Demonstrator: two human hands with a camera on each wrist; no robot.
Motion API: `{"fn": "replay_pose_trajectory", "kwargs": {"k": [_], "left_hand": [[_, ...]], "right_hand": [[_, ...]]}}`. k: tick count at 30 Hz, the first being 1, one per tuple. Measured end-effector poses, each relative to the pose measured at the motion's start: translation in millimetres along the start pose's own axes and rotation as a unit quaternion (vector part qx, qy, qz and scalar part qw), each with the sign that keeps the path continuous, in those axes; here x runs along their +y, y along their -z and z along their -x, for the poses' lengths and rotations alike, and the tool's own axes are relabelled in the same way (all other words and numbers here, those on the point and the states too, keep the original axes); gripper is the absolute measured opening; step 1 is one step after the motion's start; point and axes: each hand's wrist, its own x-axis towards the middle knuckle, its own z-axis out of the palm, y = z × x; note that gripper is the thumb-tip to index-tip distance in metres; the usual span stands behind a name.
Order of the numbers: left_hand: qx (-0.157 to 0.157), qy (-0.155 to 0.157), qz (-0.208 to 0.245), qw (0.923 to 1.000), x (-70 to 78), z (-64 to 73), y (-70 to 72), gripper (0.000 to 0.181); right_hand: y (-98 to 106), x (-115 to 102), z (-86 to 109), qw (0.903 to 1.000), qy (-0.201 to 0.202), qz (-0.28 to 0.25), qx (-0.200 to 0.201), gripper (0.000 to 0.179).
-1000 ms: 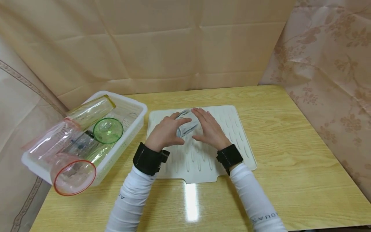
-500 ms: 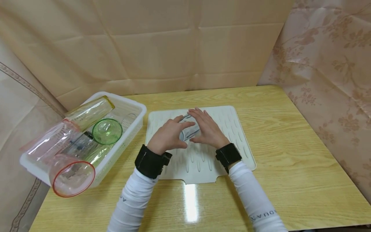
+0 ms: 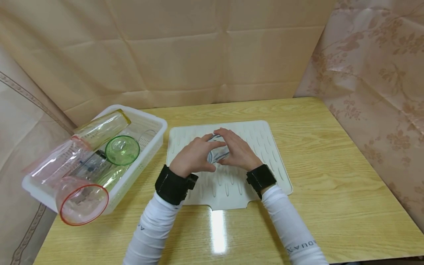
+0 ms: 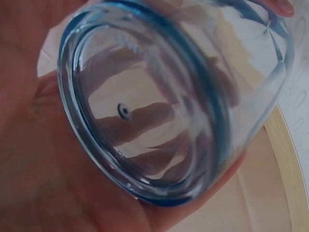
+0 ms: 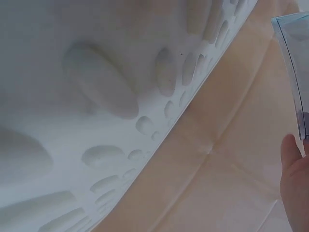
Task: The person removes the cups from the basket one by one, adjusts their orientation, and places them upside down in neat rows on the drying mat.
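Note:
Above the white ribbed mat [image 3: 232, 187], a clear blue-tinted tumbler [image 3: 219, 152] is held between both hands in the head view, partly hidden by fingers. My left hand [image 3: 193, 154] curls round its base end. That thick blue-rimmed base [image 4: 145, 106] faces the palm in the left wrist view. From the other side my right hand [image 3: 241, 150] holds the tumbler, its fingers bent over the far side and its thumb at the near side. At the right edge of the right wrist view, part of the tumbler [image 5: 298, 72] shows above fingers [image 5: 292, 186].
At the left stands a white plastic basket [image 3: 154, 123] of tumblers: a green one [image 3: 123, 150], a yellow one [image 3: 104, 127] and pink ones, with a red-rimmed one [image 3: 82, 202] leaning over the near edge. Curtains [image 3: 198, 55] enclose the wooden table [image 3: 331, 184].
My left hand has moved right and slightly nearer with the tumbler. My right hand has closed in from apart, its fingers now bent round the tumbler.

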Motion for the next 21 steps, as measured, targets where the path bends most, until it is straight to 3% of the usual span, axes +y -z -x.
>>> {"fn": "replay_pose_trajectory", "kwargs": {"k": [15, 21], "left_hand": [[-0.048, -0.008, 0.04, 0.998, 2.0, -1.7, 4.8, 0.07], [-0.066, 0.005, 0.067, 0.9956, 2.0, -1.9, 3.5, 0.073]], "right_hand": [[5, -1, 7.0, 0.9981, -0.031, -0.03, -0.044, 0.085], [9, -3, 12.1, 0.996, -0.043, -0.032, -0.071, 0.086]]}}
